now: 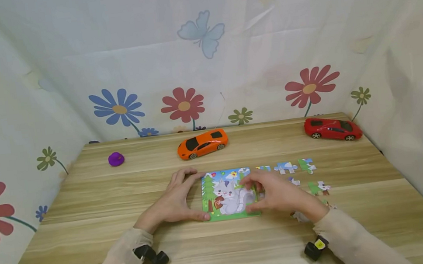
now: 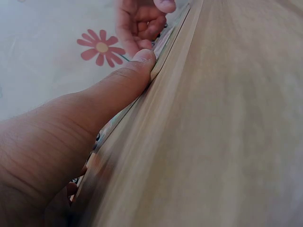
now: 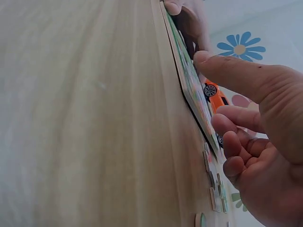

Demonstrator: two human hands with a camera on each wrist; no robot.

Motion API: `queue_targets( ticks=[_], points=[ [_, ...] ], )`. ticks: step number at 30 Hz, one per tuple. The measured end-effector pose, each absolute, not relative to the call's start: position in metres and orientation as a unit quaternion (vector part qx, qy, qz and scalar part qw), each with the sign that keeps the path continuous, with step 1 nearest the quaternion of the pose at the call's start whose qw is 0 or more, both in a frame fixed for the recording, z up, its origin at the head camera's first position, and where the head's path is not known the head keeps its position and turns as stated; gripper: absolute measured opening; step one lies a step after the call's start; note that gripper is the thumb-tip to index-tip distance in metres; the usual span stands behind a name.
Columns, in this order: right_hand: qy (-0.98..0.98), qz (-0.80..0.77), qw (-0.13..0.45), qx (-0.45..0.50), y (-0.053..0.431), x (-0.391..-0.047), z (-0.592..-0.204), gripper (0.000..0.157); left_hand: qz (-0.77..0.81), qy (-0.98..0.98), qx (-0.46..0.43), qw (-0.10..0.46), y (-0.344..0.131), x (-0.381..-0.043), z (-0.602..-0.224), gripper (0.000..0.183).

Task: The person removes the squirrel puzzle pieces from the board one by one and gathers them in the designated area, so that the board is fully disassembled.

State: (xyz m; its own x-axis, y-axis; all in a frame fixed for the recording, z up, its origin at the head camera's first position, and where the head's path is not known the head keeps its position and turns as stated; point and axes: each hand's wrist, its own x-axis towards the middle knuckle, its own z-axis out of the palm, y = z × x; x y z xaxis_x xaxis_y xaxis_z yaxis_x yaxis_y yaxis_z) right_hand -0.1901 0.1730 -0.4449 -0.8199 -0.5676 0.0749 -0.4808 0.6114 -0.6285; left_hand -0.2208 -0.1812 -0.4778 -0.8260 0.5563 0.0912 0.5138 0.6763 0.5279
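Note:
A square jigsaw puzzle board (image 1: 230, 206) with a grey squirrel picture lies flat on the wooden table in the head view. My left hand (image 1: 172, 200) holds its left side, thumb at the near corner and a finger at the far one. In the left wrist view the left thumb (image 2: 128, 78) presses on the board's near edge. Over the board's right side is my right hand (image 1: 276, 190), fingers loosely bent and nothing between them. Loose puzzle pieces (image 1: 285, 167) lie right of the board, some partly hidden by the right hand.
Toward the back of the table (image 1: 87, 217) stand an orange toy car (image 1: 203, 144) and, at right, a red toy car (image 1: 332, 129). A small purple object (image 1: 116, 159) sits at the back left. Flower-printed cloth (image 1: 139, 61) surrounds the table's back and sides.

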Motion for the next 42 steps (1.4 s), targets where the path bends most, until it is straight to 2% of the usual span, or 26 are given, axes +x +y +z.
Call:
queue_targets(
  ticks=[24, 42],
  points=[
    [0.899, -0.292, 0.076, -0.318, 0.1745, -0.1865, -0.4465, 0.051, 0.276, 0.915, 0.292, 0.041, -0.1803, -0.2207, -0.4769, 0.129],
    [0.891, -0.317, 0.084, -0.314, 0.1707, -0.1873, -0.4453, 0.053, 0.274, 0.916, 0.29, 0.042, -0.1809, -0.2214, -0.4755, 0.129]
  ],
)
